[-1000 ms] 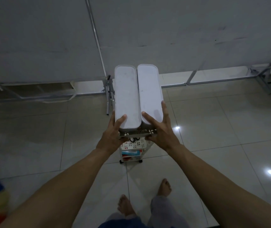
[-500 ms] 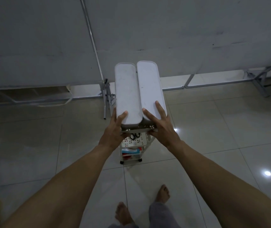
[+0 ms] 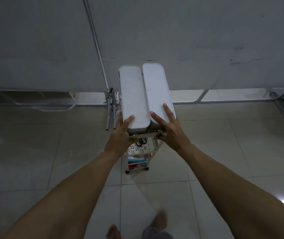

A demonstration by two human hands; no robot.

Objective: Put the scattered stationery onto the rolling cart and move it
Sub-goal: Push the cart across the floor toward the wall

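Glossy beige tiled floor [image 3: 34,152], dim light, grey wall panels [image 3: 206,40] behind. Narrow white perforated plastic rolling cart [image 3: 150,150] stands on the tiles near the wall base. Two long white rounded-lid boxes [image 3: 133,97] sit side by side on top. Left hand [image 3: 120,137] clamps the cart's near top edge, thumb on the left box. Right hand [image 3: 170,130] grips the right corner, fingers splayed over the right box. Black scissors [image 3: 141,141] on the middle shelf, red and blue packs [image 3: 137,160] below.

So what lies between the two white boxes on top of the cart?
Nothing: in the head view the left white box and the right white box lie side by side with only a narrow bare seam.
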